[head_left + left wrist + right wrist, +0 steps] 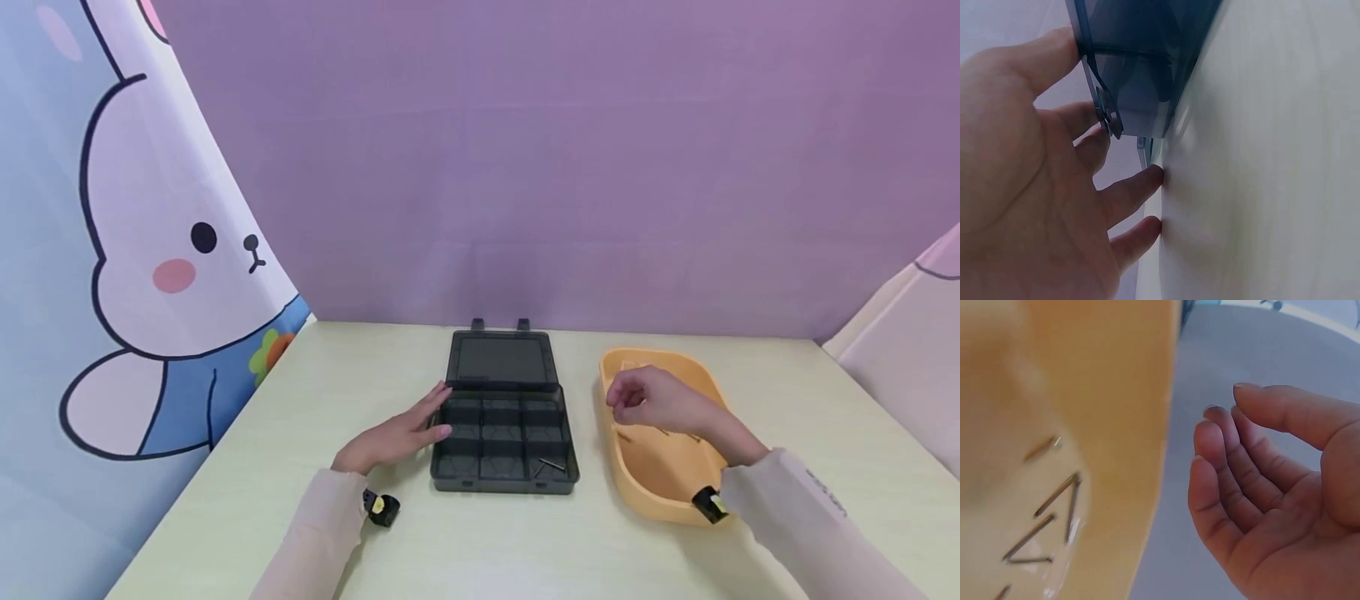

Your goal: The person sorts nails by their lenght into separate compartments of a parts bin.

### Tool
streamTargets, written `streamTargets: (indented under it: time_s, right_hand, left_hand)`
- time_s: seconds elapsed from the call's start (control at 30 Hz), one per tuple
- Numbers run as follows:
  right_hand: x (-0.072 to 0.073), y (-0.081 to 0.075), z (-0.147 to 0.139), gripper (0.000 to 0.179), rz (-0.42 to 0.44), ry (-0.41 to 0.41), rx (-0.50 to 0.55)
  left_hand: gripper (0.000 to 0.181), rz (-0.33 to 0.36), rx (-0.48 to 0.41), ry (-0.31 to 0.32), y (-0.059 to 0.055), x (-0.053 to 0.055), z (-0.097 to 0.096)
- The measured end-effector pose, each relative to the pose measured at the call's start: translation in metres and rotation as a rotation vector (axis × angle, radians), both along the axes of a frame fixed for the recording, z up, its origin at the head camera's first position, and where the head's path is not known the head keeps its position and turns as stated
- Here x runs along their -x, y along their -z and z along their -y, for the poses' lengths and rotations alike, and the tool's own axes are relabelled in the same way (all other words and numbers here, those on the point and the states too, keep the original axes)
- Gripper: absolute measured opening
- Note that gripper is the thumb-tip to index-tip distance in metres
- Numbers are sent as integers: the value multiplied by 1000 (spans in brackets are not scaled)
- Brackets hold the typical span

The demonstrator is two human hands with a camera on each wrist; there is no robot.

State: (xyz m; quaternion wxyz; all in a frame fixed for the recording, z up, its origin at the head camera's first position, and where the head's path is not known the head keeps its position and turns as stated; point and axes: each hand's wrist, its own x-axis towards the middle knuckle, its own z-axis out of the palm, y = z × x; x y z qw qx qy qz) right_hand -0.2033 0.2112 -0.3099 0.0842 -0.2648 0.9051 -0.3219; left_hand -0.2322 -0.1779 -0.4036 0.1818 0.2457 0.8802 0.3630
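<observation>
My left hand lies along the left side of a dark, see-through compartment box, its fingers extended. In the left wrist view, the thumb and some fingers touch the box wall, while two fingertips touch the tabletop. Thin metal screws or nails lie in the box's front right compartment. Over the orange-yellow basket hovers my right hand, fingers loosely curled. The right wrist view shows a gap between thumb and fingertips, with nothing visible in it. Several similar metal pieces lie on the basket's bottom.
The box's lid is folded back on the pale tabletop, two latches at its far edge. A purple backdrop rises behind the table. The basket stands right of the box, its raised wall between them.
</observation>
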Motion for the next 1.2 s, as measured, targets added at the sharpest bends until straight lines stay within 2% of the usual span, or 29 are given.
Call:
streamTargets:
  time_s: [0.27,0.47,0.7,0.8,0.97,1.2]
  right_hand:
    - [12,2,-17,12,69,16,3]
    - [24,8,-23,17,121,-20,-27]
    - [31,31,-31,24,198,-43,-30]
    - [34,44,-32,26,199,-51,-22]
    - [37,59,-32,29,143,-60,-40]
    - [44,70,-35,29,83,-43,-84]
  left_hand:
    - [70,-1,-3,2,0,0,0]
    - [69,-1,-10,-2,-1,0,2]
    - [69,16,-18,-13,0,-2,0]
    - [68,14,-6,-19,1,-1,-1]
    - [68,15,-6,-35,2,1,-4]
    - [69,23,0,-46,6,3,-6]
